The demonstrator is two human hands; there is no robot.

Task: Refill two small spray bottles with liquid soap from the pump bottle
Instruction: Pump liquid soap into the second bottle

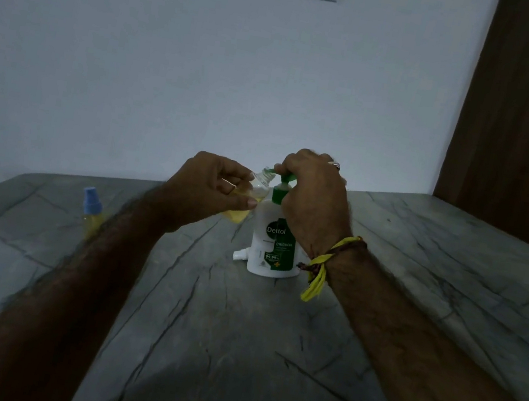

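Two hands share the filling step. We hold the open spray bottle (252,195) in the left hand (212,192), fingers and thumb curled round its body, tilted so its threaded neck sits just under the nozzle of the Dettol pump bottle (276,240); this lets soap drop straight in. The right hand (315,198) is curled over the green pump head, placed to press it down. Yellow liquid already shows in the held bottle. Its white sprayer top (240,254) lies on the counter (232,351) beside the pump bottle's base. A second spray bottle (92,211), blue-capped, stands well apart at left.
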